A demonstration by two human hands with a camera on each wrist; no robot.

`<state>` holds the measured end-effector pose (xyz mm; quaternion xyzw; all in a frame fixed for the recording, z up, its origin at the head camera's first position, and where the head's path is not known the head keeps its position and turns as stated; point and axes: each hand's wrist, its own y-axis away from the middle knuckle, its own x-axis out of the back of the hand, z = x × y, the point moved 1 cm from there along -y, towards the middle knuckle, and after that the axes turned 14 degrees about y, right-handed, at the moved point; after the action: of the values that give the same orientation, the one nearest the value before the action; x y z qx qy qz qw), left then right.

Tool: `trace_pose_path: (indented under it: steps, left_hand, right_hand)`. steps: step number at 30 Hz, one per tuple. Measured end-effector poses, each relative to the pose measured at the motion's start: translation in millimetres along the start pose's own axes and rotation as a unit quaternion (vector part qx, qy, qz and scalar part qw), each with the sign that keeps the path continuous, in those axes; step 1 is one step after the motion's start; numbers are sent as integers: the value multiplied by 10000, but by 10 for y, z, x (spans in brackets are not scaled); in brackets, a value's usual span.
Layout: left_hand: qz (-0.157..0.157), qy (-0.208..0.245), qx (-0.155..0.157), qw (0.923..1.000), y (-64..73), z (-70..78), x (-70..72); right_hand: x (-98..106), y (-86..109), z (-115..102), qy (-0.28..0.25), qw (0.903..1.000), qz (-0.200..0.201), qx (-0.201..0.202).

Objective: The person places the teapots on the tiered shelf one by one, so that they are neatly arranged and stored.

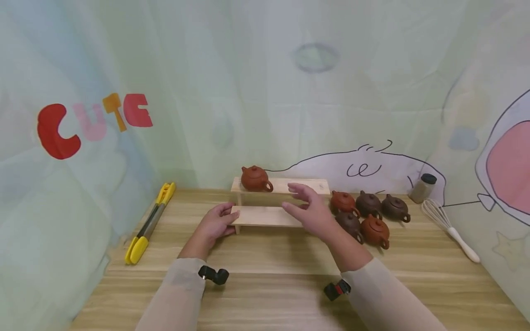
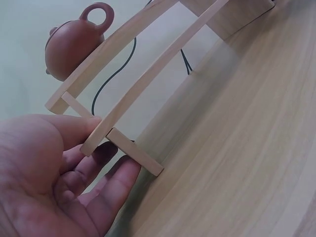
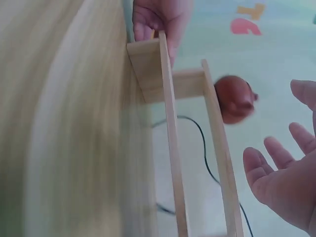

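Note:
A two-step wooden shelf (image 1: 261, 216) stands near the back of the table. On the left of its upper step sits a reddish-brown teapot (image 1: 254, 178), also seen in both wrist views. My left hand (image 1: 216, 222) grips the left end of the lower step, thumb on top and fingers beneath, as the left wrist view (image 2: 74, 168) shows. Over the shelf's right part, my right hand (image 1: 312, 211) is held with fingers spread and nothing in it. In the right wrist view its fingers (image 3: 279, 153) are apart from the shelf's boards.
Right of the shelf stand several teapots, among them a reddish one (image 1: 376, 231) and a dark brown one (image 1: 395, 208). Farther right are a black-lidded jar (image 1: 422, 188) and a whisk (image 1: 451, 230). Yellow-tipped tongs (image 1: 151, 223) lie at the left. A printed curtain (image 1: 265, 92) hangs behind.

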<state>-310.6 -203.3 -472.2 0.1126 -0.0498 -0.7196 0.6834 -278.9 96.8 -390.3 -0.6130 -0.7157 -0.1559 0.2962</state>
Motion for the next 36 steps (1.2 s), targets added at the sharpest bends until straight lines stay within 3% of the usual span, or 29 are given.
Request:
trace_pose_path:
  steps: [11,18,24,29,36]
  left_hand:
    - [25,-18,53,10000,56,-22,15]
    - [32,-8,6,10000,42,15,-2]
    - [30,-19,44,10000,48,9,-5]
    - [20,-43,15,10000,44,15,-6]
    - [17,-1,40,10000,37,6,10]
  right_hand:
    - [645,587,639,546,9957,720,-209]
    - [1044,724,1018,848,9901,914,-641]
    - [1265,792,1282,1102,9844,947,-996]
    - [1361,777,1486,1158,9819,671,-1339]
    - [1377,770,1709,1280,9785,-77,-1617]
